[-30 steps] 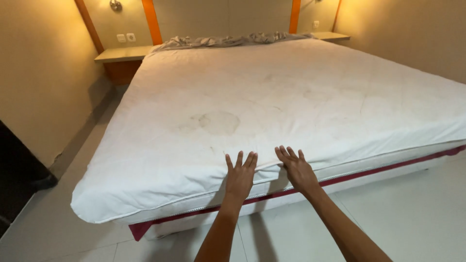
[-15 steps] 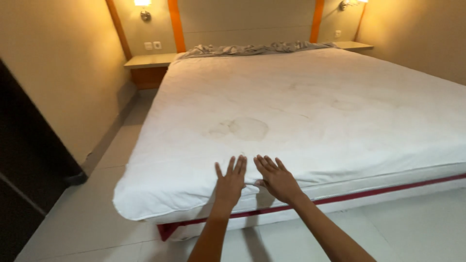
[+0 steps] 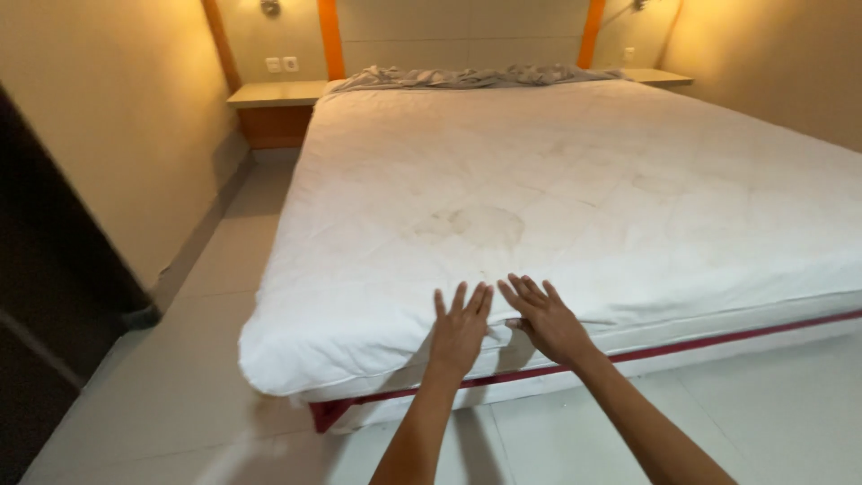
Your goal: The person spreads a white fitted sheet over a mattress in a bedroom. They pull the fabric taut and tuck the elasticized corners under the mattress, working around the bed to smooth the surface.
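Pressing both palms flat on the near edge of the bed.

Filling most of the frame, the bed point(image 3: 584, 198) wears a white cover point(image 3: 377, 296) with a faint round stain point(image 3: 476, 224) at centre; a crumpled grey sheet point(image 3: 467, 77) lies at the top, a bedside shelf point(image 3: 274, 93) at upper left. At lower centre my left hand point(image 3: 460, 328) and right hand point(image 3: 546, 319) rest side by side, fingers point(image 3: 460, 298) spread wide, holding nothing.
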